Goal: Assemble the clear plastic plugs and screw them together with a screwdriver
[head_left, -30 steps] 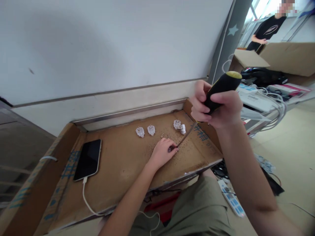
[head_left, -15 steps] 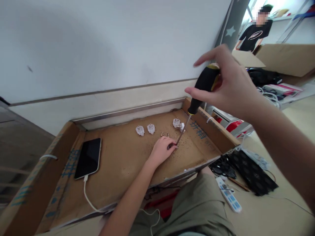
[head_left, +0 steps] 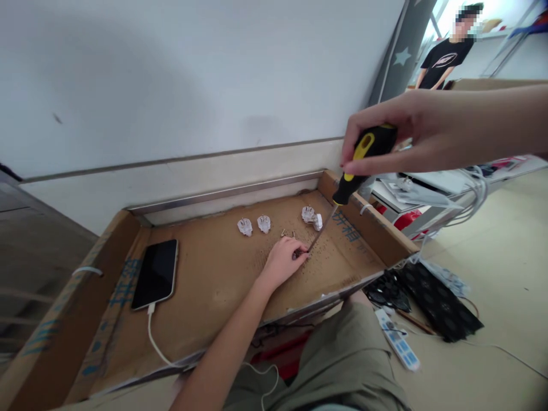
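Note:
My right hand (head_left: 398, 137) is closed around the black and yellow handle of a screwdriver (head_left: 363, 154). Its shaft slants down and left, and the tip meets the fingertips of my left hand (head_left: 285, 260). Those fingers are pinched low over the cardboard tray (head_left: 214, 285); whatever they hold is too small and hidden to make out. Many tiny dark bits lie scattered around them, with a couple of small metal pins (head_left: 283, 233) just behind. Clear plug pieces with prongs stand further back: one (head_left: 245, 226), another (head_left: 264, 223), and a third (head_left: 307, 214) beside a white piece (head_left: 317, 222).
A phone (head_left: 154, 274) with a white cable lies at the tray's left. Raised cardboard walls (head_left: 372, 228) edge the tray. Right of it, on the floor, are a power strip (head_left: 398, 341) and a black panel (head_left: 440, 299). A person (head_left: 447, 57) stands at the back right.
My right hand has turned and its fingers have closed round the screwdriver handle, which has rotated and leans further right. My left hand stays in place. The person behind has shifted slightly.

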`<state>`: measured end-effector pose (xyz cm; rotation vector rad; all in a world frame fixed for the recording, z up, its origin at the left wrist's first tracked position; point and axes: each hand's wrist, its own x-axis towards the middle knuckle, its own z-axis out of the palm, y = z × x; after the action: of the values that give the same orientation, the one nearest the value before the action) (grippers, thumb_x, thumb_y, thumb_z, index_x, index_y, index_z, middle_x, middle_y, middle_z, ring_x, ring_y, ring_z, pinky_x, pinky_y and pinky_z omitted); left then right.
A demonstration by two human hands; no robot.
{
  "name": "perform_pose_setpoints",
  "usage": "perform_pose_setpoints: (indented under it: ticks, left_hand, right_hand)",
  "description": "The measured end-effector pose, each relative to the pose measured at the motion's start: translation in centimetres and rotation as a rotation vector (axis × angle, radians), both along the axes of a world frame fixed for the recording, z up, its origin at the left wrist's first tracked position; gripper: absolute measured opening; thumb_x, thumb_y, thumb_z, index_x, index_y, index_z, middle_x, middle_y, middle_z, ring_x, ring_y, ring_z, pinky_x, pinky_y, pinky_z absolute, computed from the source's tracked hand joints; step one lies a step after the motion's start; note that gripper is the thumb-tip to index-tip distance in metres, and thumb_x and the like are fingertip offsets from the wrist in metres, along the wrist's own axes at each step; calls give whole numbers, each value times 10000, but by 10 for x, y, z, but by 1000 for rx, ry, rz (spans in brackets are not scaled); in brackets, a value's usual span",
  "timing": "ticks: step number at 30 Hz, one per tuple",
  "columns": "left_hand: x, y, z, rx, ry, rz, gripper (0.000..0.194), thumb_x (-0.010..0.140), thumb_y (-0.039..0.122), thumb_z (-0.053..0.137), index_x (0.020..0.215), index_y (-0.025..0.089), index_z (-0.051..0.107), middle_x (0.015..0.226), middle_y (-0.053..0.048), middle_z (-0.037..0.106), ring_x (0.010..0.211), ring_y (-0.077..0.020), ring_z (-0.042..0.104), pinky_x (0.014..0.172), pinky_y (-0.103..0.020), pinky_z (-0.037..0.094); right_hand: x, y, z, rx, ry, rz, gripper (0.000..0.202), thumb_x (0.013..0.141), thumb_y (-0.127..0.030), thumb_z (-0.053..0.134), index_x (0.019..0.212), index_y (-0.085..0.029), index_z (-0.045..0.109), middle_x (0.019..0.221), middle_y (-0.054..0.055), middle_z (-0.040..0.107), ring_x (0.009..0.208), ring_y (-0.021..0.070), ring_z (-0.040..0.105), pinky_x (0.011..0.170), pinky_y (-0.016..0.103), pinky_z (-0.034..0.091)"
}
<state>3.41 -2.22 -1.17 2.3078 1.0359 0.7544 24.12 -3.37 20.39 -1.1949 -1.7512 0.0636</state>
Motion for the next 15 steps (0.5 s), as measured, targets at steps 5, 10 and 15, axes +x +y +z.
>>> perform_pose_setpoints:
  ticks: [5, 10, 15]
  left_hand:
    - [-1, 0, 0, -1, -6, -1, 124, 766, 267, 650, 872, 202, 641, 934, -8, 673, 935, -193, 537, 856, -328, 421]
    - [0, 0, -1, 8, -13, 18, 85, 779, 236, 624, 850, 196, 649, 907, -19, 668, 920, -190, 540, 850, -324, 417]
    - [-2, -4, 1, -23, -10, 53, 76, 765, 199, 623, 837, 200, 650, 877, -21, 659, 895, -193, 546, 808, -314, 414]
  right_hand:
    - [-6, -21, 21, -98, -240, 47, 268, 865, -355, 405, 958, -134, 525, 977, -6, 565, 810, 3, 509, 682, 135, 413]
    - [-11, -28, 52, -257, -668, 205, 315, 758, -440, 562, 968, -205, 563, 810, -47, 587, 611, -5, 484, 484, 118, 328]
    - [-37, -38, 34, 68, -574, 20, 322, 771, -523, 526, 944, -251, 523, 767, -44, 589, 616, 40, 509, 576, 190, 420]
